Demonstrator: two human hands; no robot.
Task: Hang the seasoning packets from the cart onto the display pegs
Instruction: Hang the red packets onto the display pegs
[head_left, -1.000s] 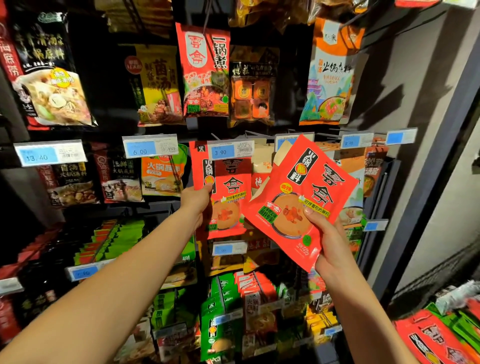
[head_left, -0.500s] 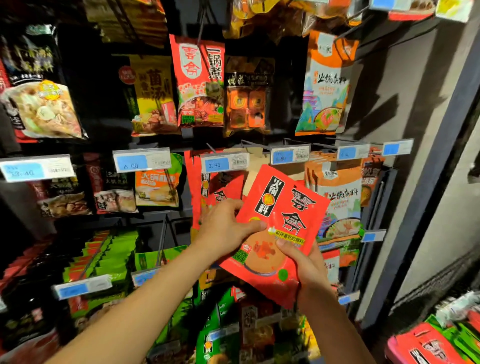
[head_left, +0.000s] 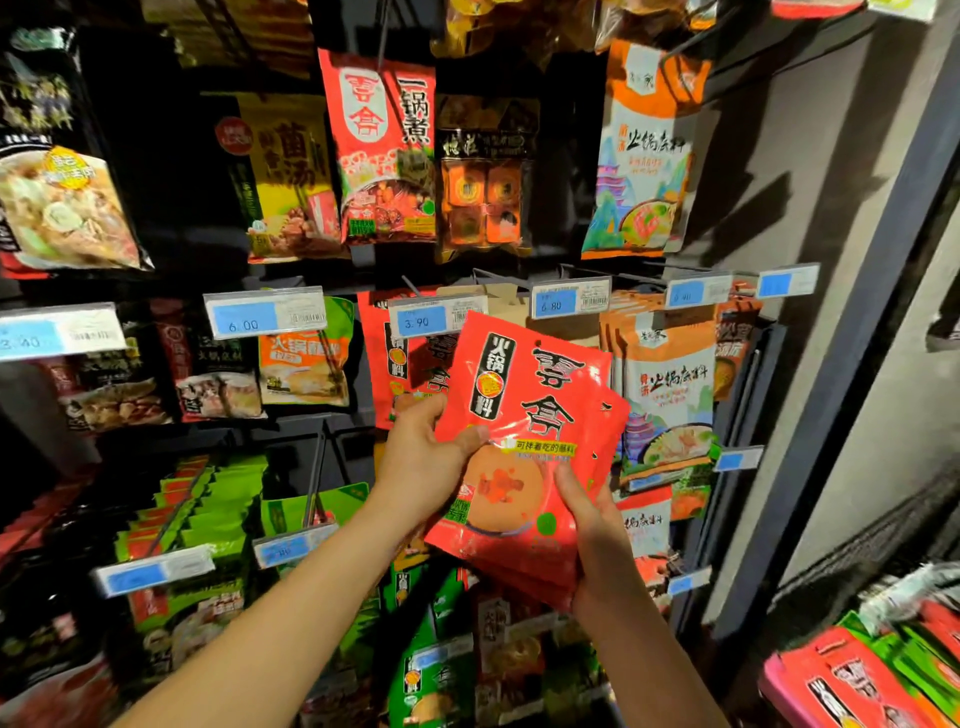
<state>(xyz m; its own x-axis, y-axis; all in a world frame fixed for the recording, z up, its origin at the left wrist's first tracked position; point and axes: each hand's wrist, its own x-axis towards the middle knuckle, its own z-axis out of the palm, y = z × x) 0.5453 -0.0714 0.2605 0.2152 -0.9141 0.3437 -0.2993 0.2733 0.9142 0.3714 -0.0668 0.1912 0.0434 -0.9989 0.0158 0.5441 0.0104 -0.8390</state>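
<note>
I hold a small stack of red seasoning packets (head_left: 535, 415) in front of the display. My left hand (head_left: 423, 467) grips the front packet at its left edge, thumb across its face. My right hand (head_left: 592, 530) holds the stack from below on the right, fingers on the front. Behind them, matching red packets (head_left: 400, 364) hang on a peg under the 3.90 price tag (head_left: 434, 318). More red packets (head_left: 852, 680) lie in the cart at the bottom right.
Rows of pegs carry other pouches: an orange-and-white one (head_left: 670, 395) just right of my packets, green packets (head_left: 208, 509) lower left, a big red pouch (head_left: 384, 150) above. A dark upright post (head_left: 841, 395) and a grey wall bound the display on the right.
My left hand left the hanging packets and took hold of the stack's left edge. The stack came down and turned more upright. My view tilted a little downward.
</note>
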